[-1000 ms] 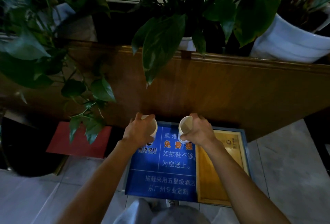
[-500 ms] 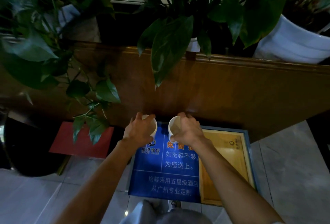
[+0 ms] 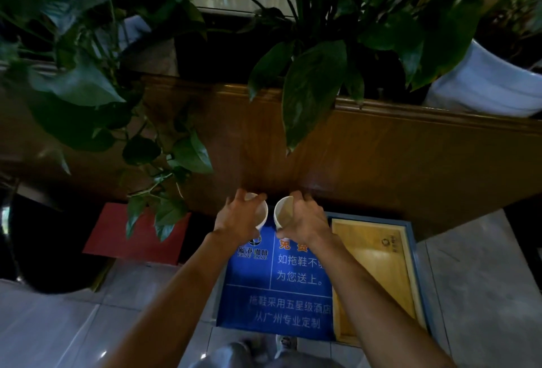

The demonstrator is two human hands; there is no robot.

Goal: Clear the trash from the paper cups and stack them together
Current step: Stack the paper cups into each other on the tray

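Now holding two paper cups side by side, nearly touching, above a blue sign: left hand point(image 3: 239, 216) wrapping the left cup point(image 3: 262, 212), right hand point(image 3: 303, 218) gripping the right cup point(image 3: 284, 211), tilting its mouth leftward toward the other.

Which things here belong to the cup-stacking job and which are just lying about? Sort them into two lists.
Part of the job:
- white paper cup in the left hand
- white paper cup in the right hand, its open mouth tilted toward the other
- left hand
- right hand

Just lying about:
- blue printed sign board
- shallow wooden tray
- flat red mat
- large white plant pot
- green leafy plants
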